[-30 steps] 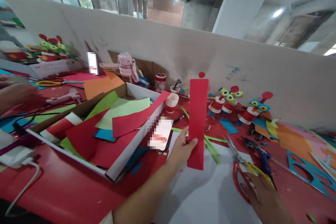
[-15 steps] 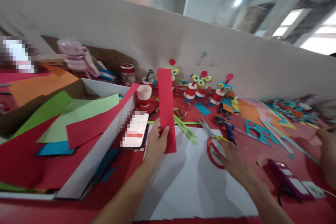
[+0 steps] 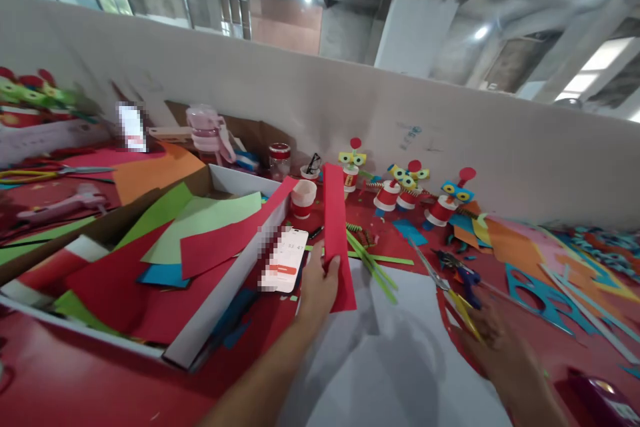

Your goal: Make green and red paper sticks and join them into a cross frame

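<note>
A folded-looking strip of red paper point(image 3: 336, 220) stands nearly upright in my left hand point(image 3: 320, 283), pinched near its lower end between thumb and fingers. My right hand point(image 3: 493, 340), somewhat blurred, is closed around the handles of a pair of scissors point(image 3: 440, 282) with yellow and red grips. The blades point away from me, over the far right corner of a white sheet point(image 3: 385, 347). Beyond the left hand, thin green paper strips point(image 3: 373, 265) cross one another. A hot glue gun point(image 3: 467, 278) lies just past the scissors.
At left stands a box point(image 3: 187, 347) of coloured paper. Between it and my left hand lies a phone point(image 3: 285, 260), with a paper cup point(image 3: 303, 199) behind. Several small cup figures point(image 3: 387, 195) line the wall. Cut blue paper point(image 3: 533, 290) and a purple device point(image 3: 603, 393) are at right.
The view has swung left, so things sit farther right in the picture. My right hand has gone from resting at the scissors to gripping their handles. My left hand keeps the red strip.
</note>
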{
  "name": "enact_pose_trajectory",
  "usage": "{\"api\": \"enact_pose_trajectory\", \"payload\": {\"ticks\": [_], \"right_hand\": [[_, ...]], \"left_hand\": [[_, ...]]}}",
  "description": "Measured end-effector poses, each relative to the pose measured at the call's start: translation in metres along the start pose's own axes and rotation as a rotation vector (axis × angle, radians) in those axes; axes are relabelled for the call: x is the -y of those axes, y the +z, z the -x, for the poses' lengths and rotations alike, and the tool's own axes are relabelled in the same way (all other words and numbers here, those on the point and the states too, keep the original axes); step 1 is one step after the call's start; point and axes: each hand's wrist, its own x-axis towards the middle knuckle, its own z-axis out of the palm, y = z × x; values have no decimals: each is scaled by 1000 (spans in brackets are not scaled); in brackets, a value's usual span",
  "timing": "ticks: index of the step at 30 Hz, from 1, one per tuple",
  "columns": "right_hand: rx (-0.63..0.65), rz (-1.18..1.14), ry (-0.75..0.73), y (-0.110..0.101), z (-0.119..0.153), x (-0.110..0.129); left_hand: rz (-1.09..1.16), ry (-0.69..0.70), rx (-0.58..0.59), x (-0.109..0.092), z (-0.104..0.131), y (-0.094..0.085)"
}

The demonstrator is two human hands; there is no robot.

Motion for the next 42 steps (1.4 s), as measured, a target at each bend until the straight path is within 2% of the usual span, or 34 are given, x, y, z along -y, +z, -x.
{"api": "enact_pose_trajectory", "payload": {"ticks": [2,5,8,11,15,19,22,27,29,34,38,42], "right_hand": [[104,-286,48,2,3,26],[317,-643,97,15,-1,68],[579,-953,41,37,-9,93],[779,-1015,29,57,-10,95],[985,-964,140,65,0,78],[974,-944,194,70,14,70],[986,-1060,212,77,25,71],[1218,-1211,362,83,49,69],[1251,-1209,422,84,58,67],[1219,-1217,532,90,70,60],[1234,-1171,577,93,64,57],[1215,-1143,611,91,60,54]], "left_hand": [[54,-19,3,-1,-1,2],[144,-44,-53,-12,-8,4],[305,-106,-102,-27,-21,5],[456,-205,-118,-34,-33,4],[499,-332,-119,-22,-44,-6],[550,-366,-130,-12,-53,-18],[549,-373,-166,-12,-58,-24],[579,-323,-194,-11,-67,-25],[563,-328,-206,-9,-71,-25],[520,-302,-237,-9,-74,-28],[497,-242,-250,-10,-74,-28],[459,-243,-248,-12,-73,-28]]}}
